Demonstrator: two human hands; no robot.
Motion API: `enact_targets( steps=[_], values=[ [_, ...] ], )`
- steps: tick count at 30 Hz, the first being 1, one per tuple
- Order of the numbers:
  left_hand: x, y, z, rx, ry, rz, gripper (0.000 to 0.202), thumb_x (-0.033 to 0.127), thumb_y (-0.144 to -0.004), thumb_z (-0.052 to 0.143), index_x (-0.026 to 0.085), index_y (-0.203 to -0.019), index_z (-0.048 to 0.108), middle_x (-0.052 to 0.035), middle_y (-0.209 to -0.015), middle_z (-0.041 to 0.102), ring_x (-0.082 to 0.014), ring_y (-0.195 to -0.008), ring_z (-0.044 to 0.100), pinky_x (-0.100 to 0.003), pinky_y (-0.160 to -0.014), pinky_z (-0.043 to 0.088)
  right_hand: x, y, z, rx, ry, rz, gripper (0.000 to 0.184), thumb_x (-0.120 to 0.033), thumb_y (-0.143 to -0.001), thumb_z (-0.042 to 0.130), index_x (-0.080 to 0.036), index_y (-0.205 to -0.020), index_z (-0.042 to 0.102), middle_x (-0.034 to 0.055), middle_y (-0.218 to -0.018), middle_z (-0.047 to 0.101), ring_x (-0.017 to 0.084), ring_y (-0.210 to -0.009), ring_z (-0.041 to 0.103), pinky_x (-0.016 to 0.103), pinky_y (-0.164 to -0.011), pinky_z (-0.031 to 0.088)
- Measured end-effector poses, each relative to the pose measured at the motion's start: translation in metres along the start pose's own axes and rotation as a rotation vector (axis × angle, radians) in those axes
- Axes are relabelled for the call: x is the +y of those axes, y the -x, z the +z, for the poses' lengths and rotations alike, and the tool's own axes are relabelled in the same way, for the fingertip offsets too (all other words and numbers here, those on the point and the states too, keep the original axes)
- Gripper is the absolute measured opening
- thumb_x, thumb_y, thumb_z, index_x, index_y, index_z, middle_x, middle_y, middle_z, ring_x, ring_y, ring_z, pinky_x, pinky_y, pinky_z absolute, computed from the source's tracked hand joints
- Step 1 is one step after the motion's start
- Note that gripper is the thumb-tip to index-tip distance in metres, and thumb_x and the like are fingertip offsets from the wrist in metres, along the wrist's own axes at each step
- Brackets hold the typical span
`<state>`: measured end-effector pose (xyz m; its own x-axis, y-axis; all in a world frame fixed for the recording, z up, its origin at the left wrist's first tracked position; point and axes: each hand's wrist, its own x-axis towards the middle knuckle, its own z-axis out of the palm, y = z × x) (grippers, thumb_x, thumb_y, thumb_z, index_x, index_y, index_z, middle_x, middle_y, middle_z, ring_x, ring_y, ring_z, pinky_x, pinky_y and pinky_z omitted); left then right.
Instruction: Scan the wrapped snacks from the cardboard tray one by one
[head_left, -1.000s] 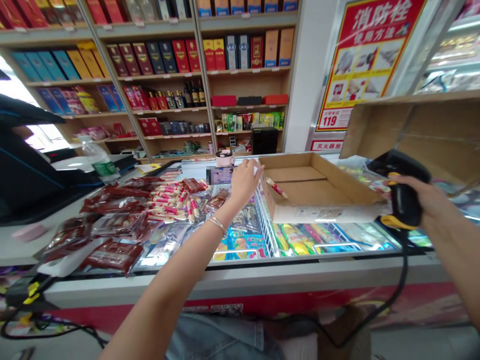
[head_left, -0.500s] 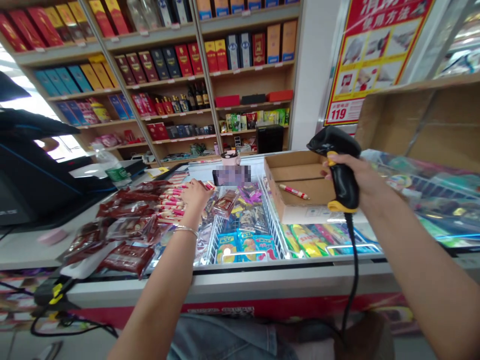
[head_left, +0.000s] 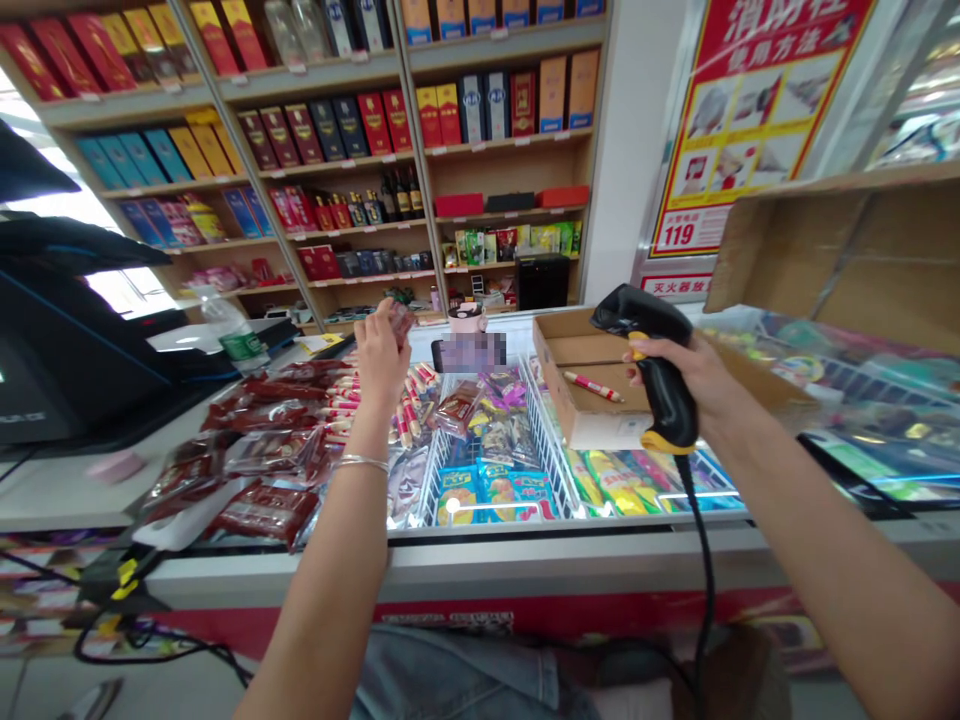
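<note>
My left hand (head_left: 381, 352) is raised above a heap of red-and-white sausage sticks (head_left: 352, 395) on the glass freezer lid, fingers closed on a small dark-red snack packet (head_left: 399, 318). My right hand (head_left: 694, 375) grips the handle of a black and yellow barcode scanner (head_left: 651, 365), whose head points left towards the packet. Its black cord (head_left: 705, 560) hangs down in front of the freezer. Behind the scanner lies a shallow cardboard box (head_left: 592, 420) with one sausage stick (head_left: 592, 385) inside.
Dark red snack bags (head_left: 255, 460) cover the left part of the freezer lid (head_left: 525, 520). A black till screen (head_left: 67, 340) stands on the left counter. Shelves of boxed goods (head_left: 337, 120) fill the back wall. A large cardboard flap (head_left: 847, 250) juts in at the right.
My left hand dropped from the box to the heap, then rose holding a small packet. My right hand brought the scanner leftward, in front of the cardboard box.
</note>
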<state>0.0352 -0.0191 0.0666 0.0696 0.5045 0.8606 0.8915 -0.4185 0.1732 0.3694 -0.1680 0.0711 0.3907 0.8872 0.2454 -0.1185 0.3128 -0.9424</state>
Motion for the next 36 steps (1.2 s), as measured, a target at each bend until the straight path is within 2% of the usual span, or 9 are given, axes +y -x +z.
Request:
enact_targets(
  steps=[2,4,6,10,14,18,22,32,36],
  values=[
    [0.005,0.000,0.001,0.036,0.103,0.169,0.059,0.019,-0.077,0.053,0.017,-0.133,0.033,-0.0135,-0.124,0.051,-0.0263,-0.117,0.045,-0.045,-0.102,0.037,0.002,0.004,0.010,-0.046,0.075,-0.055,0.035,-0.026,-0.059,0.075,-0.016,-0.086,0.056,0.0016,-0.069,0.062,0.011,-0.050,0.056,0.022,-0.045,0.050],
    [0.012,0.002,0.006,0.041,0.176,0.281,0.060,0.021,-0.078,0.054,0.017,-0.133,0.030,-0.0132,-0.124,0.051,-0.0241,-0.117,0.046,-0.042,-0.102,0.038,0.004,0.006,0.019,-0.057,0.209,-0.168,0.045,-0.026,-0.054,0.078,-0.018,-0.091,0.053,-0.0001,-0.072,0.061,0.013,-0.054,0.058,0.025,-0.048,0.050],
    [0.021,0.005,0.011,0.022,0.237,0.356,0.063,0.023,-0.079,0.055,0.018,-0.135,0.026,-0.0125,-0.123,0.052,-0.0219,-0.116,0.048,-0.040,-0.102,0.039,0.006,0.006,0.025,-0.042,0.376,-0.302,0.050,-0.025,-0.051,0.079,-0.019,-0.093,0.053,0.0001,-0.077,0.061,0.015,-0.060,0.059,0.027,-0.054,0.051],
    [0.035,0.007,0.013,-0.028,0.323,0.441,0.069,0.026,-0.078,0.057,0.020,-0.137,0.021,-0.0113,-0.120,0.054,-0.0206,-0.112,0.051,-0.037,-0.097,0.043,0.008,0.003,0.027,-0.012,0.604,-0.495,0.048,-0.027,-0.053,0.077,-0.019,-0.094,0.054,0.0029,-0.086,0.061,0.019,-0.076,0.060,0.033,-0.069,0.051],
    [0.038,0.002,0.002,-0.013,0.347,0.429,0.076,0.030,-0.076,0.060,0.021,-0.138,0.019,-0.0124,-0.125,0.051,-0.0208,-0.110,0.053,-0.036,-0.092,0.046,0.006,0.002,0.025,0.020,0.658,-0.579,0.047,-0.026,-0.056,0.075,-0.019,-0.096,0.053,0.0033,-0.091,0.060,0.020,-0.082,0.059,0.035,-0.077,0.048],
    [0.035,-0.004,-0.018,0.043,0.383,0.359,0.085,0.036,-0.074,0.063,0.025,-0.140,0.011,-0.0131,-0.130,0.047,-0.0202,-0.104,0.055,-0.033,-0.083,0.051,-0.001,0.004,0.027,-0.023,0.651,-0.604,0.047,-0.025,-0.058,0.074,-0.020,-0.099,0.052,0.0021,-0.090,0.060,0.019,-0.083,0.058,0.033,-0.077,0.047],
    [0.034,-0.007,-0.033,0.083,0.438,0.344,0.089,0.038,-0.073,0.063,0.029,-0.141,0.006,-0.0116,-0.128,0.048,-0.0201,-0.102,0.056,-0.033,-0.077,0.053,-0.008,0.008,0.031,-0.021,0.679,-0.632,0.049,-0.027,-0.058,0.074,-0.022,-0.100,0.051,0.0017,-0.091,0.060,0.020,-0.086,0.058,0.033,-0.077,0.048],
    [0.043,-0.007,-0.044,0.087,0.510,0.373,0.092,0.039,-0.073,0.063,0.032,-0.143,0.004,-0.0101,-0.127,0.046,-0.0205,-0.101,0.057,-0.034,-0.076,0.054,-0.017,0.012,0.034,0.032,0.686,-0.652,0.049,-0.033,-0.060,0.076,-0.024,-0.100,0.051,0.0038,-0.095,0.059,0.022,-0.087,0.059,0.037,-0.078,0.050],
    [0.047,-0.006,-0.045,0.083,0.504,0.384,0.092,0.039,-0.073,0.063,0.033,-0.142,0.004,-0.0094,-0.126,0.047,-0.0201,-0.101,0.057,-0.033,-0.076,0.054,-0.020,0.013,0.036,0.013,0.678,-0.660,0.051,-0.030,-0.058,0.078,-0.023,-0.101,0.052,0.0042,-0.095,0.059,0.022,-0.088,0.059,0.038,-0.080,0.050]
  ],
)
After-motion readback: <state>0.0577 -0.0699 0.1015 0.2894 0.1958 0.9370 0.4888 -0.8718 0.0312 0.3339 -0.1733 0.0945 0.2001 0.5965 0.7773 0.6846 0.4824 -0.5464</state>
